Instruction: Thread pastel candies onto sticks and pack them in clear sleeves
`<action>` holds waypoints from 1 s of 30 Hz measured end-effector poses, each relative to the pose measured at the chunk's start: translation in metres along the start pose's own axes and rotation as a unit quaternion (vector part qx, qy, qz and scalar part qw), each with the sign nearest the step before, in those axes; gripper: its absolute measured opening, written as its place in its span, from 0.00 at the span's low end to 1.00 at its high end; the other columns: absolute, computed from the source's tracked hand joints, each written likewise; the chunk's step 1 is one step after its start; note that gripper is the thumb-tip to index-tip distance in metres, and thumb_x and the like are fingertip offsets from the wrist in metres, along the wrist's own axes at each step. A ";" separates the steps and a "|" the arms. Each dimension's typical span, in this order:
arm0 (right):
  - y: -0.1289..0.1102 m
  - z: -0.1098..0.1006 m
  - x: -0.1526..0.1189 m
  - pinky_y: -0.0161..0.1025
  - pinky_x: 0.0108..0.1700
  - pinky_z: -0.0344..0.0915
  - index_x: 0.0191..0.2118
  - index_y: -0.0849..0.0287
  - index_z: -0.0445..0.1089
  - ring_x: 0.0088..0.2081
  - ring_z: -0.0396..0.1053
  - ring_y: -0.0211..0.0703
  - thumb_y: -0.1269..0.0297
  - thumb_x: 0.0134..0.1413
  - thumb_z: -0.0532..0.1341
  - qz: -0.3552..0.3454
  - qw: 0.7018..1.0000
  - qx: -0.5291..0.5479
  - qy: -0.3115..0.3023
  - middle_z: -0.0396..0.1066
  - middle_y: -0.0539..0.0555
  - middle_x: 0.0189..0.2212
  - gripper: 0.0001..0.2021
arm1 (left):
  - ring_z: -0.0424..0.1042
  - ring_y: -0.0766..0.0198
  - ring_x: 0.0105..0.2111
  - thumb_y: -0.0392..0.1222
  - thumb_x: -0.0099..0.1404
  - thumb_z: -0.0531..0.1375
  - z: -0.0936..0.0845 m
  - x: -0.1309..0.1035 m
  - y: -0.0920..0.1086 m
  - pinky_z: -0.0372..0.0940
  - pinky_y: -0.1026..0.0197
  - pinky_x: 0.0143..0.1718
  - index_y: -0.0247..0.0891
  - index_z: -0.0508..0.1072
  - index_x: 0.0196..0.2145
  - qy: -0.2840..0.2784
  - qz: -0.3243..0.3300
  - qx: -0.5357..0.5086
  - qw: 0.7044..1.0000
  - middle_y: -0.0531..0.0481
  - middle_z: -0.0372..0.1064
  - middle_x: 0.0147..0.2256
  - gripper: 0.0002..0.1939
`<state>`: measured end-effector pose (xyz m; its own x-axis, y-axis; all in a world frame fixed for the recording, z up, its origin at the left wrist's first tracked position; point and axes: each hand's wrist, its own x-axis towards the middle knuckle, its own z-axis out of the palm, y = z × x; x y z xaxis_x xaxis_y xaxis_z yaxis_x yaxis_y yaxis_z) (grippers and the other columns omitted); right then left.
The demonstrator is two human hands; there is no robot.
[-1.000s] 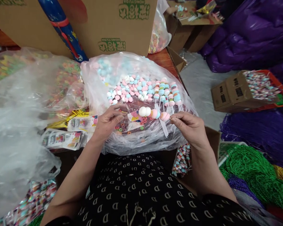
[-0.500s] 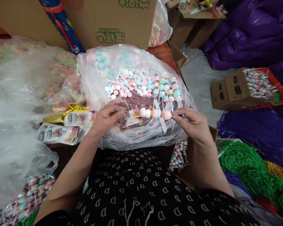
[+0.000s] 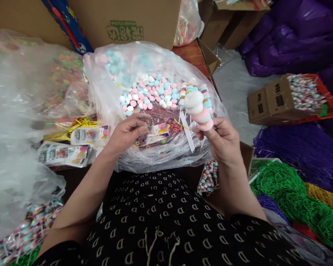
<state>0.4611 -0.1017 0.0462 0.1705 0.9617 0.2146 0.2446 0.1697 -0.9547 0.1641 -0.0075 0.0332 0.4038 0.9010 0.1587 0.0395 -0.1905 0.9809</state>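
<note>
My right hand (image 3: 223, 142) pinched the bare lower end of a candy skewer (image 3: 197, 107) between thumb and fingertips, holding it nearly upright above the big clear bag (image 3: 155, 155). My left hand (image 3: 127, 133) rested on the plastic just beside it, fingers curled, thumb and forefinger pressed together on a small printed card (image 3: 161, 130); what else they nipped I could not tell. I judged the skewer light but top-heavy: soft, puffy pink, white and blue discs threaded on a thin stick, likely to dent under a squeeze and to slide if tipped, so the stick below the lowest disc was the place to hold. Inside the bag lay loose pastel candies (image 3: 147, 96) and a row of finished skewers (image 3: 195, 92). The bag sat on a crowded wooden table (image 3: 191, 55), slack and slippery, with printed packets (image 3: 63, 153) at left and cardboard boxes (image 3: 122, 18) behind. Purple sacks (image 3: 294, 37) and green beads (image 3: 288, 192) filled the floor at right.
</note>
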 end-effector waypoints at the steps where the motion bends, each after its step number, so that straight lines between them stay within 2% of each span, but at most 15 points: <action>1: -0.003 0.010 -0.001 0.41 0.34 0.70 0.42 0.49 0.70 0.30 0.71 0.42 0.42 0.62 0.66 -0.001 1.000 0.009 -0.005 0.75 0.49 0.30 0.16 | 0.77 0.51 0.52 0.48 0.62 0.71 0.003 -0.001 -0.002 0.69 0.47 0.56 0.42 0.82 0.30 0.002 -0.003 -0.006 1.000 0.44 0.80 0.49 0.09; 3: -0.009 0.031 -0.002 0.42 0.35 0.70 0.42 0.49 0.69 0.31 0.71 0.42 0.42 0.64 0.64 -0.007 1.000 0.013 -0.027 0.73 0.48 0.29 0.16 | 0.78 0.54 0.47 0.50 0.62 0.72 0.009 -0.003 -0.006 0.71 0.51 0.51 0.42 0.82 0.30 0.005 -0.017 -0.023 1.000 0.45 0.80 0.45 0.10; 6: -0.015 0.053 0.000 0.42 0.35 0.68 0.42 0.50 0.67 0.29 0.67 0.41 0.39 0.65 0.61 -0.012 0.998 -0.020 -0.060 0.70 0.47 0.27 0.19 | 0.76 0.60 0.35 0.54 0.62 0.71 0.014 -0.004 -0.010 0.72 0.55 0.40 0.42 0.81 0.30 0.000 -0.041 -0.046 0.998 0.49 0.79 0.35 0.14; 8: -0.016 0.061 0.003 0.42 0.35 0.68 0.41 0.50 0.66 0.29 0.67 0.41 0.36 0.65 0.59 -0.005 0.998 -0.035 -0.059 0.71 0.48 0.29 0.21 | 0.77 0.58 0.37 0.54 0.62 0.71 0.014 -0.004 -0.010 0.72 0.54 0.43 0.42 0.80 0.30 0.002 -0.025 -0.033 0.999 0.48 0.79 0.36 0.14; 11: -0.012 0.065 0.006 0.40 0.33 0.67 0.42 0.50 0.64 0.30 0.69 0.40 0.36 0.66 0.58 0.012 0.999 -0.008 -0.035 0.76 0.50 0.33 0.21 | 0.77 0.54 0.49 0.50 0.64 0.70 0.012 -0.004 -0.008 0.69 0.50 0.55 0.42 0.80 0.30 0.019 0.019 0.016 1.000 0.46 0.80 0.45 0.11; 15: -0.007 0.069 0.006 0.37 0.28 0.63 0.41 0.50 0.62 0.29 0.71 0.38 0.39 0.66 0.59 0.022 0.998 0.039 -0.033 0.75 0.48 0.29 0.19 | 0.77 0.56 0.50 0.46 0.67 0.67 0.011 -0.005 -0.008 0.68 0.51 0.56 0.41 0.80 0.31 0.026 0.054 0.072 0.996 0.46 0.80 0.47 0.08; 19: -0.005 0.076 0.003 0.36 0.26 0.61 0.41 0.50 0.62 0.21 0.66 0.36 0.38 0.67 0.58 0.048 0.992 0.052 -0.102 0.67 0.41 0.19 0.20 | 0.77 0.57 0.48 0.45 0.69 0.64 0.013 -0.006 -0.012 0.68 0.54 0.54 0.40 0.79 0.31 0.021 0.108 0.133 0.985 0.47 0.80 0.45 0.09; 23: -0.005 0.083 0.000 0.36 0.25 0.60 0.44 0.51 0.62 0.16 0.61 0.34 0.39 0.70 0.54 0.041 0.982 0.017 -0.184 0.63 0.39 0.17 0.19 | 0.76 0.58 0.42 0.52 0.74 0.59 0.022 -0.010 -0.013 0.70 0.57 0.45 0.39 0.78 0.39 0.045 0.150 0.237 0.959 0.46 0.77 0.40 0.15; 25: -0.004 0.087 0.000 0.37 0.27 0.62 0.44 0.51 0.63 0.18 0.63 0.36 0.43 0.72 0.53 0.006 0.984 -0.028 -0.174 0.64 0.41 0.18 0.17 | 0.75 0.57 0.40 0.56 0.76 0.54 0.030 -0.012 -0.014 0.69 0.57 0.41 0.39 0.77 0.40 0.051 0.158 0.286 0.944 0.45 0.76 0.39 0.20; 27: -0.003 0.091 0.001 0.38 0.31 0.64 0.44 0.52 0.64 0.23 0.67 0.38 0.45 0.73 0.54 -0.028 0.989 -0.061 -0.134 0.67 0.44 0.23 0.15 | 0.73 0.58 0.37 0.58 0.77 0.51 0.037 -0.014 -0.014 0.67 0.57 0.38 0.39 0.74 0.37 0.051 0.168 0.299 0.938 0.45 0.74 0.36 0.22; 30: -0.002 0.095 0.002 0.38 0.32 0.65 0.44 0.52 0.64 0.28 0.70 0.40 0.47 0.72 0.55 -0.038 0.994 -0.075 -0.074 0.71 0.48 0.29 0.14 | 0.69 0.61 0.32 0.57 0.78 0.50 0.042 -0.015 -0.017 0.65 0.58 0.35 0.40 0.69 0.33 0.072 0.165 0.256 0.950 0.48 0.70 0.31 0.22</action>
<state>0.3707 -0.0794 0.0291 0.0076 0.9704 0.2412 0.3921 0.2190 -0.8935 0.1955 -0.0344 0.0089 0.3442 0.7961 0.4978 0.3866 -0.6033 0.6975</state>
